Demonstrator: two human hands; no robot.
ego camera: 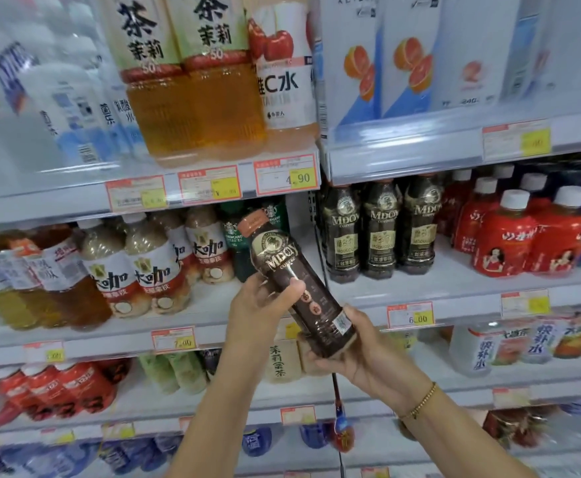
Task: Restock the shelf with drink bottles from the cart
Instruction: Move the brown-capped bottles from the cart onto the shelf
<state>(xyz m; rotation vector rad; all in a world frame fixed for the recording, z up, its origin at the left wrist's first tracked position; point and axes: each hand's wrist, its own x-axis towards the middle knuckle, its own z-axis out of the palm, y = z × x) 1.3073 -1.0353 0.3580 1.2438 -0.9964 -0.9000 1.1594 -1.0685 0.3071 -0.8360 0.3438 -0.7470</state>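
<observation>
Head view: your left hand (pixel 261 301) grips the tilted coffee bottle (pixel 292 270), right hand (pixel 354 353) cups its base; next, stand it beside those 3 matching bottles (pixel 378 232).

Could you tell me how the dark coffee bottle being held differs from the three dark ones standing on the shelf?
The held dark plastic coffee bottle is tilted, gripped by the left hand and right hand; the three shelf bottles stand upright. Its lower label shows red marks; theirs pale green panels. All carry the gold MDOY emblem.
</observation>
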